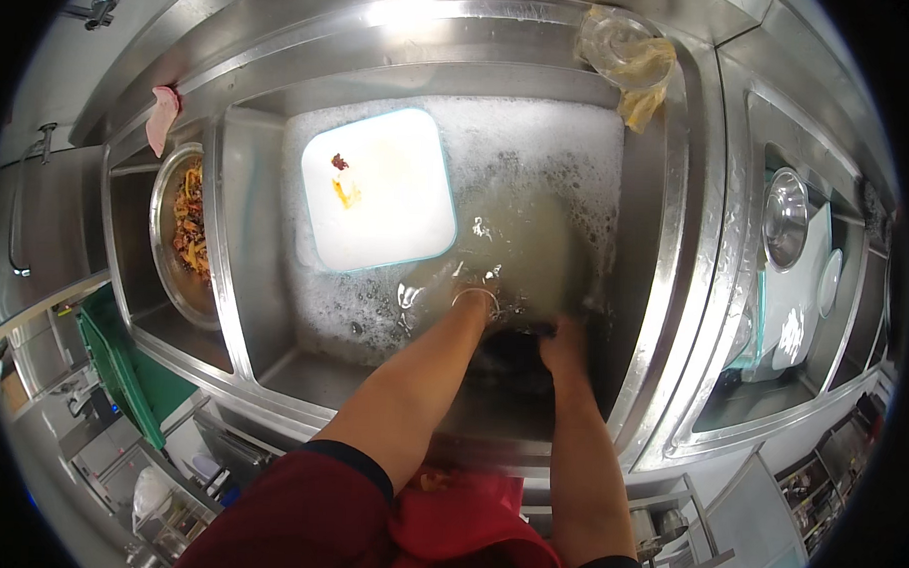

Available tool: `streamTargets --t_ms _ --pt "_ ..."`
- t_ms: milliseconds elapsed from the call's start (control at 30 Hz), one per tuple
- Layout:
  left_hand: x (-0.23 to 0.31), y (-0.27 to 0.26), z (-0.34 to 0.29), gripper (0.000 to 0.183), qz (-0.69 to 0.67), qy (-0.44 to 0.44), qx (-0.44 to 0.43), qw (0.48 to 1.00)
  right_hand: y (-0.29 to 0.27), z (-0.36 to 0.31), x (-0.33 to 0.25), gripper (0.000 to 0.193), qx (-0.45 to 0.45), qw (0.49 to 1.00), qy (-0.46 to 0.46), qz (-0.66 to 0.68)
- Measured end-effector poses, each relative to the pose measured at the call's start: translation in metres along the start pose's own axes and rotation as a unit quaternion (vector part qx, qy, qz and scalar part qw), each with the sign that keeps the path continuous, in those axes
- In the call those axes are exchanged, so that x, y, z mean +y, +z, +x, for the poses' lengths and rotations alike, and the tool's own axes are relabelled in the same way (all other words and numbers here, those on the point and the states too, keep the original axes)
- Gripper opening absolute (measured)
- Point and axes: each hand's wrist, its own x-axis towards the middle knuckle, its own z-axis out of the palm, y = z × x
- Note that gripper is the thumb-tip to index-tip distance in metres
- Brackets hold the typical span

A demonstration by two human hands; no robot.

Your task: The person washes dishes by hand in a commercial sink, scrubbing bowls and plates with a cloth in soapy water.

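At the near side of the large foamy sink (248, 327), a dark thing (517, 361) lies low between the person's two forearms, only partly visible against shadow and cloudy water (526, 236). It sits just left of the right hand (566, 346), whose thumb side appears to meet its right edge, making this the nearer hand as far as can be seen. The visible part looks broader from side to side than from front to back, but the outline is too dim and blurred to settle its long axis or its kind. The left forearm (401, 382) slants forward and to the right, entering the water at the wrist, just beyond the dark thing and to its left; the left hand is submerged, so whether its fingers are apart, together or touching anything cannot be told. The right forearm (589, 449) reaches almost straight forward, its hand turned inward, and blur leaves it unclear whether those fingers are clamped on the edge or merely resting there. Well apart, farther forward and left, a smeared white tray (386, 227) lies amid foam (525, 126).
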Motion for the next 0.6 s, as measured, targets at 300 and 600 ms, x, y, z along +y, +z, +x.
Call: streamTargets --t_ms 300,600 --pt "-0.007 0.002 -0.026 0.036 -0.569 -0.117 0.096 0.809 -0.022 -0.025 -0.052 0.057 -0.010 0.999 -0.002 -0.052" --pt "-0.048 0.015 -0.096 0.047 -0.761 0.005 0.127 0.636 -0.025 -0.008 -0.035 0.039 0.144 0.969 -0.001 0.200"
